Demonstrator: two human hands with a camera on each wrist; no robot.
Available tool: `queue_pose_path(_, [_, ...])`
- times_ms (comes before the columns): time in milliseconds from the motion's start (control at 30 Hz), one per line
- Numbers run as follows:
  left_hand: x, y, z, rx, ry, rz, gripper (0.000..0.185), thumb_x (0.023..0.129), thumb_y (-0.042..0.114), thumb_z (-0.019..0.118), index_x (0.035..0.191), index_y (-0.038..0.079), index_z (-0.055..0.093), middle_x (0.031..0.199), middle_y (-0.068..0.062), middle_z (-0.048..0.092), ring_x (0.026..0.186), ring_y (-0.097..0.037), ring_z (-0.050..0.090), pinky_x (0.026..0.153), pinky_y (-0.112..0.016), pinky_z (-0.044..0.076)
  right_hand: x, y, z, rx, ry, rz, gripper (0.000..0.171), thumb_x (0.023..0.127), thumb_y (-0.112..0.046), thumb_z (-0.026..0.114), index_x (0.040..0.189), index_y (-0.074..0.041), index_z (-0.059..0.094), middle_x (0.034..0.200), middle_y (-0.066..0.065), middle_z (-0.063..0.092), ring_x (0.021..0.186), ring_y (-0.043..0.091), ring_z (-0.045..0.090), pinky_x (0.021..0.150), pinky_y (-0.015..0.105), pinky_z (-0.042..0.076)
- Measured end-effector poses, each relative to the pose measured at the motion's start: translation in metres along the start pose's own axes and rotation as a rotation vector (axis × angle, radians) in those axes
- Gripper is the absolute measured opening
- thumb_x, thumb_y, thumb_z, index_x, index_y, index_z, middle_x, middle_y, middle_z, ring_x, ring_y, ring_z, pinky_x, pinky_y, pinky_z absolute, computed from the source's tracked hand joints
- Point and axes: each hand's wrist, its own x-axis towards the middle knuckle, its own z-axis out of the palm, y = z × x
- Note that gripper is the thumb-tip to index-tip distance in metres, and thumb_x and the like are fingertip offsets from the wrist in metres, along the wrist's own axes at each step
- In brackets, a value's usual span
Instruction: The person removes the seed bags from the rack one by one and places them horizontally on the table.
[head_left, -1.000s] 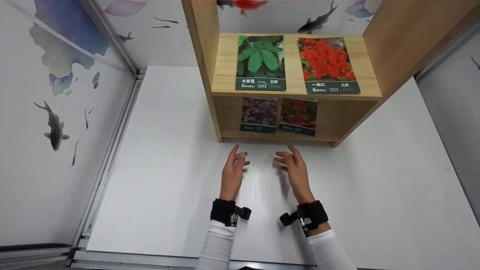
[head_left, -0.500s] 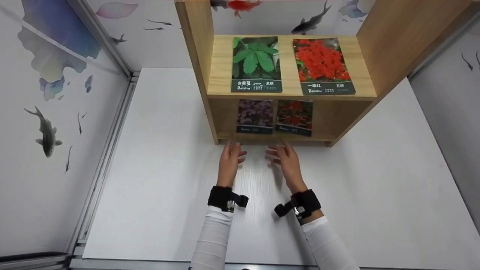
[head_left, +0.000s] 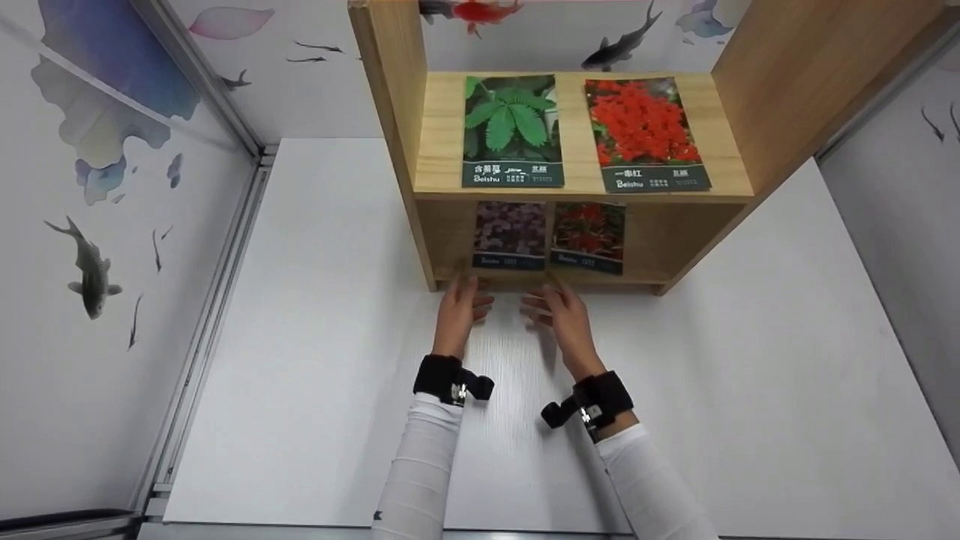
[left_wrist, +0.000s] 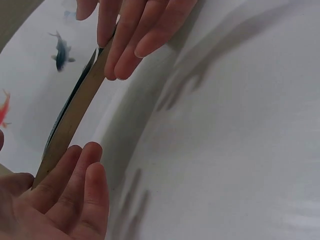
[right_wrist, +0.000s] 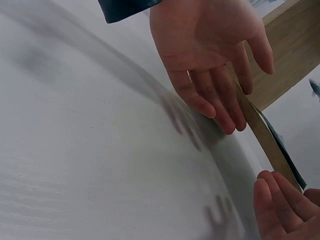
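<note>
At the front edge of the lower board of a wooden shelf [head_left: 731,154] are both hands. My left hand [head_left: 456,321] is at the left, below a purple-flower seed packet [head_left: 511,229]; its fingers look loosely extended. In the left wrist view the shelf board [left_wrist: 80,105] runs between its thumb and fingers. My right hand [head_left: 568,322] mirrors it just right of centre, below a red-flower seed packet [head_left: 591,231]. The right wrist view has its straight fingers [right_wrist: 280,200] on the underside of the board, with the thumb on the other side. Both packets lie on the lower board.
On the upper board lie a green-leaf seed packet [head_left: 512,127] and a bright red-flower seed packet [head_left: 646,129]. The shelf stands on a white table [head_left: 322,337]. Walls with fish prints [head_left: 94,270] close in the sides and back.
Both hands have moved forward, from the tabletop in front of the shelf up to its lower board. The right hand has also come slightly inward. The packets stay in place.
</note>
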Motion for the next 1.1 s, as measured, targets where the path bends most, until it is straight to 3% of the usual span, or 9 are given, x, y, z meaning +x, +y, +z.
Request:
queue_pose_path(200, [0.006,0.0,-0.003,0.016,-0.025,-0.002,0.056,0.093,0.044,0.039,0.143,0.029,0.017,0.103,-0.019,0.06,0.096,-0.036,0.057,0.081,-0.048,0.044,0.003,0.001,0.002,0.074,0.009,0.006,0.05,0.097,-0.021,0.038,0.14,-0.001,0.022,0.119,0.025,0.051,0.104,0.048,0.048,0.086,0.056,0.037])
queue_pose_path(467, [0.011,0.0,-0.005,0.006,-0.06,-0.021,0.053,0.096,0.037,0.037,0.144,0.026,0.017,0.109,-0.023,0.057,0.093,-0.037,0.058,0.079,-0.048,0.045,0.007,-0.001,0.006,0.11,0.013,0.014,0.048,0.097,-0.019,0.038,0.138,0.003,0.024,0.118,0.027,0.051,0.101,0.05,0.048,0.083,0.06,0.036])
queue_pose_path(733, [0.001,0.022,-0.004,-0.054,-0.095,-0.063,0.053,0.097,0.032,0.036,0.143,0.014,0.018,0.114,-0.03,0.052,0.099,-0.045,0.052,0.086,-0.054,0.038,0.01,-0.002,0.008,0.085,0.026,-0.007,0.046,0.097,-0.018,0.038,0.136,0.004,0.027,0.114,0.025,0.055,0.086,0.032,0.063,0.078,0.056,0.042])
queue_pose_path(967, [0.008,0.01,-0.004,-0.065,-0.024,-0.055,0.053,0.095,0.036,0.039,0.142,0.015,0.025,0.106,-0.027,0.057,0.096,-0.042,0.055,0.083,-0.052,0.041,0.012,-0.002,0.008,0.095,0.043,-0.004,0.047,0.097,-0.017,0.04,0.136,0.005,0.028,0.111,0.024,0.057,0.096,0.049,0.052,0.079,0.058,0.04])
queue_pose_path(1100, [0.011,0.002,-0.003,-0.022,0.036,-0.03,0.048,0.095,0.034,0.04,0.14,0.018,0.031,0.101,-0.02,0.061,0.093,-0.038,0.058,0.079,-0.05,0.043,0.011,-0.002,0.009,0.09,0.04,0.001,0.049,0.097,-0.017,0.04,0.137,0.006,0.025,0.112,0.023,0.057,0.099,0.048,0.05,0.084,0.054,0.039])
